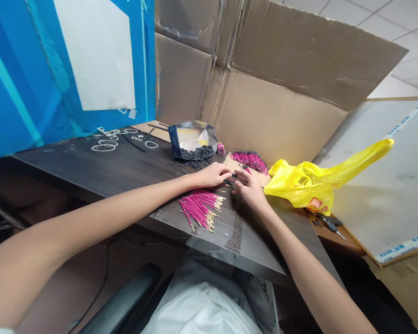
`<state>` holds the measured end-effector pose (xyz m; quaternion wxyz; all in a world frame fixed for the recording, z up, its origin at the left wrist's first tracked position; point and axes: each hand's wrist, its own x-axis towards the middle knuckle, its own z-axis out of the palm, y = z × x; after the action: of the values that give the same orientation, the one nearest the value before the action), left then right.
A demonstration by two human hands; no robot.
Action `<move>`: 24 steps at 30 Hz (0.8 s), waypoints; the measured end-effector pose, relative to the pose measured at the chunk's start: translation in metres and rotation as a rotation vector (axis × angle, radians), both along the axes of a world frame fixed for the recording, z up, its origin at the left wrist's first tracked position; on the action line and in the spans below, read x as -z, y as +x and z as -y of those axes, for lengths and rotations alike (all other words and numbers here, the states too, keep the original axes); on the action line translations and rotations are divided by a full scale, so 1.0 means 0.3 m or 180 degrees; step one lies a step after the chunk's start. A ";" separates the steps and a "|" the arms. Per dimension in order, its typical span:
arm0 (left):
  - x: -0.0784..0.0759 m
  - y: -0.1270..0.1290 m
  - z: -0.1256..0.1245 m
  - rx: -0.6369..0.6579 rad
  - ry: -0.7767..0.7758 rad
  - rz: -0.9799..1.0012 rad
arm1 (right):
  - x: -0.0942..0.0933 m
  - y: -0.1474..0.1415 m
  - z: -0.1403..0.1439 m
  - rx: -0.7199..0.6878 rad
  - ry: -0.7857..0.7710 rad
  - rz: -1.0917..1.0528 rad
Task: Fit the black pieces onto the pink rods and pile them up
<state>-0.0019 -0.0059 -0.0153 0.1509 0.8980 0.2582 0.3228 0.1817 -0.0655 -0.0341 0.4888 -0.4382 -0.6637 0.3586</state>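
My left hand (pixel 214 175) and my right hand (pixel 248 185) meet over the dark wooden table (pixel 90 167), fingertips pinched together on a small dark piece (pixel 232 176) between them. Just below my hands lies a loose pile of pink sticks with pale metal tips (pixel 202 208). Beyond my hands, a second bunch of pink sticks (pixel 252 160) rests near the back wall. A foil pouch (pixel 191 139) lies open, with small black tubes (pixel 198 155) spilled out in front of it.
A yellow plastic bag (pixel 310 183) lies at the right of the table. Cardboard sheets (pixel 282 106) wall the back, a blue panel (pixel 21 69) the left. White wire loops (pixel 107 141) lie far left. Pliers (pixel 329 222) sit by the bag.
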 end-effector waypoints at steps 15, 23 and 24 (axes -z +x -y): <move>-0.009 0.012 -0.009 -0.0084 -0.0124 0.0155 | -0.009 0.001 -0.001 0.0172 0.0065 0.0147; -0.005 0.014 -0.011 -0.0141 -0.0127 0.0225 | -0.005 0.005 -0.008 0.0186 0.0004 0.0209; -0.004 0.013 -0.011 -0.0152 -0.0145 0.0205 | -0.006 0.005 -0.007 0.0137 -0.0019 0.0208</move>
<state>0.0020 -0.0026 -0.0142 0.1718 0.8771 0.2818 0.3490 0.1830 -0.0634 -0.0322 0.4730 -0.4653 -0.6687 0.3355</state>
